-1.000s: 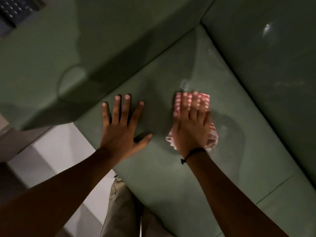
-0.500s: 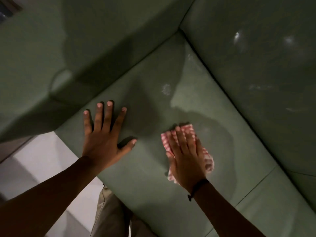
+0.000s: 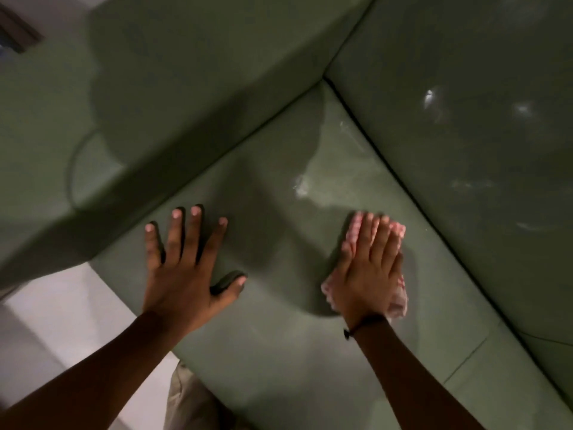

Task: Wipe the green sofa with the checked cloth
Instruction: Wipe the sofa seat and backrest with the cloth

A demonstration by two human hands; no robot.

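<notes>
The green sofa [image 3: 279, 352] fills most of the view, its seat cushion running from the centre to the lower right. My right hand [image 3: 370, 274] lies flat on the red-and-white checked cloth [image 3: 398, 301], pressing it onto the seat near the backrest. Only the cloth's edges show around my fingers and palm. My left hand [image 3: 186, 268] rests flat on the seat near the armrest, fingers spread, holding nothing. A pale smear [image 3: 300, 187] marks the seat just beyond the cloth.
The sofa's armrest [image 3: 139, 119] rises at the left and the backrest [image 3: 465, 150] at the right, meeting in a corner at top centre. Pale floor [image 3: 62, 321] shows at lower left. A seam [image 3: 468, 355] divides the seat cushions at lower right.
My right hand has pushed the cloth forward and to the right across the seat, after drawing it back toward me half a second before. My left hand has stayed planted.
</notes>
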